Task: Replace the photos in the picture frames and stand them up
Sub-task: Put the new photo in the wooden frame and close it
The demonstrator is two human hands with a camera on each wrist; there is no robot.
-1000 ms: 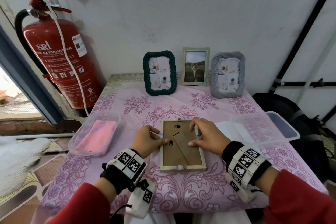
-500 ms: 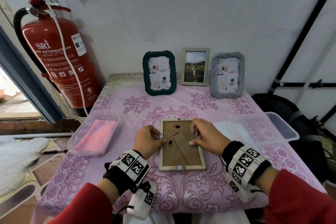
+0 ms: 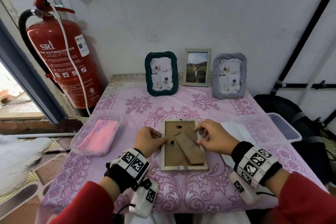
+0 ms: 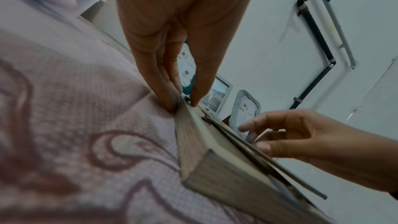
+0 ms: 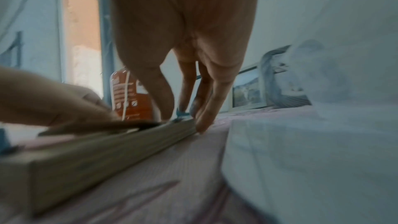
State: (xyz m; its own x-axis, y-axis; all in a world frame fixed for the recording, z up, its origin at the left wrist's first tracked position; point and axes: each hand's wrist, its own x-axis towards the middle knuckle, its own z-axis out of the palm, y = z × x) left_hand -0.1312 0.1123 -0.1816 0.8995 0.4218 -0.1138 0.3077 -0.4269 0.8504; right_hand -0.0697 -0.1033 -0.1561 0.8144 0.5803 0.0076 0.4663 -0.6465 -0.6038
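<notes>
A wooden picture frame (image 3: 183, 146) lies face down near the front edge of the tabletop (image 3: 112, 151), its brown backing board and folded easel stand (image 3: 189, 148) facing up. The left hand (image 3: 148, 141) pinches the frame's left rail in its grip, while the right hand (image 3: 213, 139) curls thumb and fingertips onto the right rail, apparently working a retaining tab. The step in hand appears to be freeing the backing; next, the remaining tabs likely need turning aside so the board can lift out.
</notes>
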